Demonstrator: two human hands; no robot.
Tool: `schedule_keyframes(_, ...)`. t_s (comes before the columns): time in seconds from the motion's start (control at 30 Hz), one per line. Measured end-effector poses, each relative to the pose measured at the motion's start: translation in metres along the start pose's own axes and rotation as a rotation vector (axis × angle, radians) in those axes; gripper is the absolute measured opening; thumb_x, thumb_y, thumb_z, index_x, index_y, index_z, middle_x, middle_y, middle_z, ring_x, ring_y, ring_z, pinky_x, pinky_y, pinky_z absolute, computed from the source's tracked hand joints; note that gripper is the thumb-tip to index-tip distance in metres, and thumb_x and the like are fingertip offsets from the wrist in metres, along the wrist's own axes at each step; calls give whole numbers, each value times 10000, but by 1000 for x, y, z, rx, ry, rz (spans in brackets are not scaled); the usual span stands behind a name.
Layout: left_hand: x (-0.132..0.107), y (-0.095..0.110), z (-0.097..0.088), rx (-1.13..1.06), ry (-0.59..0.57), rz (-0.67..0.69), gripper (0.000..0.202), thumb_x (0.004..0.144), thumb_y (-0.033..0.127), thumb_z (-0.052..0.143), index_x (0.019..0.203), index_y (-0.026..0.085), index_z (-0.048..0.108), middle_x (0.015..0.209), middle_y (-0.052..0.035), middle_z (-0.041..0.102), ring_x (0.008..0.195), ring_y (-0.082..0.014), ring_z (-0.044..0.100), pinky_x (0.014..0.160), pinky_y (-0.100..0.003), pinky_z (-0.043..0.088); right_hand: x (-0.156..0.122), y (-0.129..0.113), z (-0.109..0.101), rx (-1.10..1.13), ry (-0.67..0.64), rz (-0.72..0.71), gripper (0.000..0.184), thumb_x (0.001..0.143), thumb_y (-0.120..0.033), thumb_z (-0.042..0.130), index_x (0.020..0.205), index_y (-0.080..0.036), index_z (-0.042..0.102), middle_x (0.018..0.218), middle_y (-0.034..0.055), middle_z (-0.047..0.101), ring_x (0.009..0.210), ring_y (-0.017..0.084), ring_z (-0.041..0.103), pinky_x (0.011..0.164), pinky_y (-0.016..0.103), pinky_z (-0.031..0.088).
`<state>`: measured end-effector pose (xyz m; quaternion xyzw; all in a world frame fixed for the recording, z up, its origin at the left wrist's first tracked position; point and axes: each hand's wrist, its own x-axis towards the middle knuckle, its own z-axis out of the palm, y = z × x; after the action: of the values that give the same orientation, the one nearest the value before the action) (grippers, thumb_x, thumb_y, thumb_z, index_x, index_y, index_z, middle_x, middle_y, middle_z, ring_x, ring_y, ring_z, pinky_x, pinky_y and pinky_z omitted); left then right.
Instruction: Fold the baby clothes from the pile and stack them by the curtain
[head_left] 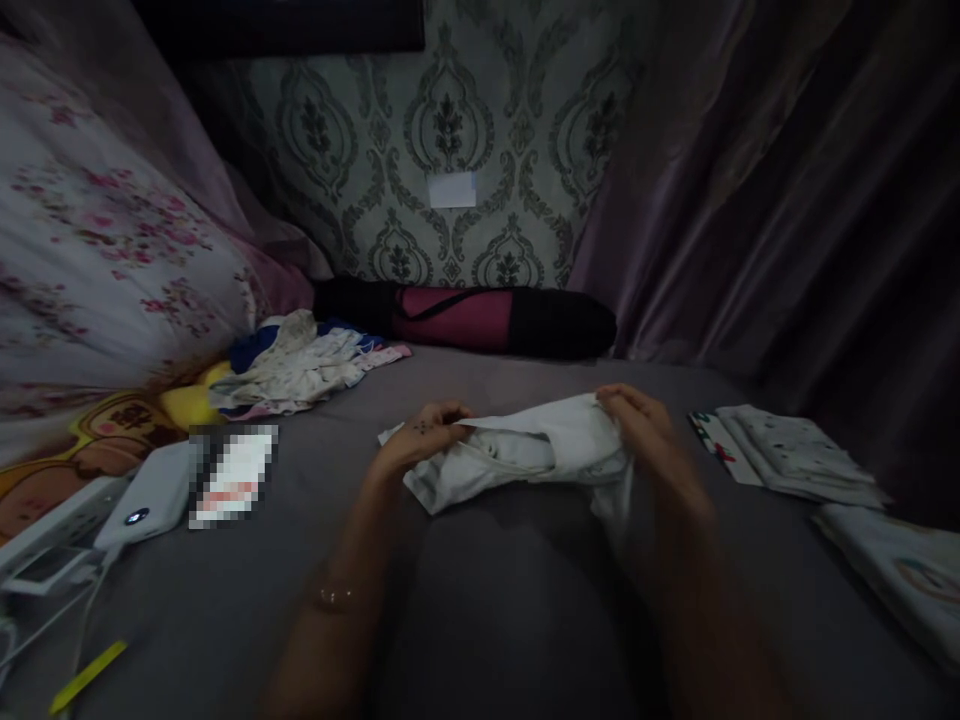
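Observation:
A white cloth garment (pixel 517 445) is held up just above the grey bed sheet (pixel 480 600), its upper edge stretched between both hands. On its left side my left hand (pixel 424 435) is closed, thumb and fingers pinching the fabric. At the upper right corner my right hand (pixel 637 420) grips the edge between thumb and fingers. An opening shows along the middle of the garment, with folds of cloth inside. One part hangs down below my right hand, blurred. The garment's exact kind cannot be made out.
Crumpled clothes (pixel 300 360) lie at the back left. Folded cloths (pixel 795 450) and another folded garment (pixel 900 560) lie on the right. A white power bank (pixel 146 495) with cables and a yellow strip (pixel 88 677) are at left. A black-and-maroon long bag (pixel 465 318) lies along the wall.

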<state>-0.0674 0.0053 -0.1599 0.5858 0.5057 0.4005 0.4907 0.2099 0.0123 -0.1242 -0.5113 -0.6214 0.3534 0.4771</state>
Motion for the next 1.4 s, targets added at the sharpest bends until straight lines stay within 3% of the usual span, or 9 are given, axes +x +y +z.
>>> schedule_keyframes(0.13,6,-3,6,-138,90,-2,278,613,172,590,881,178,662,817,-4,654,695,-121,563,606,-202,408,-7,-5,-8,-107,-172,-17,448,694,-486,684,1042,-208,642,920,35,682,748,171,615,600,243,476)
schedule_keyframes(0.23,4,2,16,-193,84,-4,294,645,229,656,935,182,660,876,-19,661,719,-139,576,623,-219,430,-7,-4,-10,-214,-251,-21,358,733,-468,655,968,-202,694,932,42,693,806,196,624,662,276,486)
schedule_keyframes(0.33,0,9,24,-130,54,14,277,666,336,730,884,173,680,842,-33,656,717,-156,573,615,-230,432,-4,-1,-10,-310,-194,-105,286,769,-445,600,801,-180,705,850,53,680,807,205,610,697,300,472)
schedule_keyframes(0.47,1,9,32,78,62,49,269,727,423,694,787,160,693,748,-44,645,695,-174,580,595,-246,428,-3,0,-4,-258,-142,-105,230,772,-395,579,825,-182,648,782,28,661,718,171,592,622,271,443)
schedule_keyframes(0.73,5,3,57,303,53,294,319,777,254,618,1092,207,633,1026,-47,651,899,-197,610,744,-283,473,-10,-11,9,-162,-146,-182,168,803,-339,575,869,-193,628,798,19,667,741,160,616,624,253,447)
schedule_keyframes(0.93,-2,21,65,224,82,461,140,793,200,583,897,186,676,978,-56,649,956,-193,596,827,-293,467,-12,-13,2,-196,-228,-162,222,806,-396,617,926,-214,660,880,27,692,809,183,636,689,282,478)
schedule_keyframes(1.1,-12,36,59,101,116,365,165,823,285,582,899,169,671,881,-39,673,838,-170,610,747,-266,474,-12,-11,-6,-269,-344,-168,248,800,-390,645,991,-235,677,957,19,701,867,198,641,737,293,487)
schedule_keyframes(1.3,-17,40,64,-100,37,244,301,786,422,637,910,149,663,823,-33,653,728,-145,584,644,-241,453,-13,-9,-13,-459,-364,-300,211,854,-397,580,832,-220,692,854,37,676,807,187,632,727,295,484)
schedule_keyframes(1.4,-17,39,66,-186,9,182,335,757,440,668,919,147,667,778,-21,635,659,-122,558,596,-229,430,-18,-17,-12,-444,-340,-334,209,859,-380,577,961,-237,691,975,48,683,912,199,636,774,298,495)
